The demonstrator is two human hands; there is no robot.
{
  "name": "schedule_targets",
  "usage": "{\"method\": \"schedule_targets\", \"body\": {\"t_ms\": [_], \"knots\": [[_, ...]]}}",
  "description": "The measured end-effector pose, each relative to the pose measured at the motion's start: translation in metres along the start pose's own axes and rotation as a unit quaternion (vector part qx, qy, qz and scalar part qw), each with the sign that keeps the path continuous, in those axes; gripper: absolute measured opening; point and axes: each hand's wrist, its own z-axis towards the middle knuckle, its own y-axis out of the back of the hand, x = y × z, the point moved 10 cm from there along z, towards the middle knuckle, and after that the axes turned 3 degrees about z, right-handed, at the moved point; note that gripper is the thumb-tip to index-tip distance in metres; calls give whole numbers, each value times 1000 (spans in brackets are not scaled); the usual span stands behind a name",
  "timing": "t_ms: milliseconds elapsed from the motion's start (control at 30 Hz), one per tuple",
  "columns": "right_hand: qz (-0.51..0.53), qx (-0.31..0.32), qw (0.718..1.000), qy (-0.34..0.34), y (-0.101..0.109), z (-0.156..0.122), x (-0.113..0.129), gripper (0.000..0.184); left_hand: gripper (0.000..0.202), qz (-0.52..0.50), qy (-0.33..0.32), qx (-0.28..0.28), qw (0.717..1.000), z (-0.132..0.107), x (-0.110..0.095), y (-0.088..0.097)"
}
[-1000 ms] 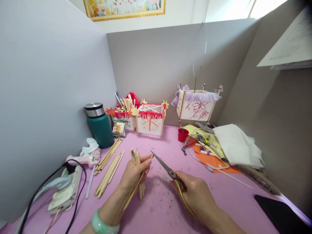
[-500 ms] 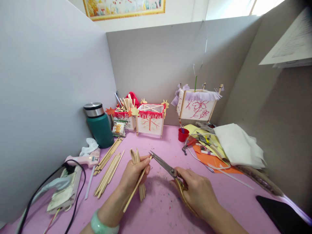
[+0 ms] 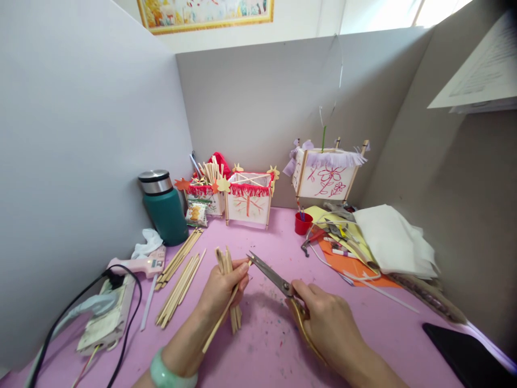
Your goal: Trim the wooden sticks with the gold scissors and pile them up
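The left hand (image 3: 220,288) is at the centre of the table (image 3: 274,345), low over its pink surface. Its fingers (image 3: 241,268) are closed around a stick bundle (image 3: 226,260) of thin wooden sticks, held nearly upright, with the upper ends clear of the fist and the lower ends showing below it. A single stick (image 3: 216,330) runs diagonally through the same grip, from the fingertips down toward the wrist.

The right hand (image 3: 329,323) is just right of the left hand. Its fingers (image 3: 307,291) are closed on the gold handles of the scissors (image 3: 271,274). The blades point up and left, parted narrowly, with the tips at the upper end of the single stick, beside the left fingertips.

A green bracelet (image 3: 169,372) sits on the left wrist.

Loose sticks (image 3: 181,275) lie on the table left of the left hand. A pink glue gun (image 3: 139,264) and a power strip (image 3: 107,318) lie further left. A green flask (image 3: 163,207) stands at the rear left. Two paper lanterns with red fringe (image 3: 248,200) stand against the back partition, and a lantern with purple fringe (image 3: 325,175) sits to their right. A red cup (image 3: 302,222) and a stack of white sheets (image 3: 393,240) are on the right.
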Motion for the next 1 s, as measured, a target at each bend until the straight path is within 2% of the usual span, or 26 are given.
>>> {"method": "schedule_targets", "body": {"t_ms": [200,333,567,1000], "knots": [[52,21,998,-7,-6,1,-4,14,32,0,2,6,1000,0,0,-1],[82,7,997,5,-5,2,-4,13,33,-7,-2,-7,1000,1,-1,1],[52,9,999,9,-4,2,-4,13,32,9,-10,8,1000,1,-2,0],[35,13,999,9,-4,1,-2,14,30,23,-23,-15,999,-2,-5,4]]}}
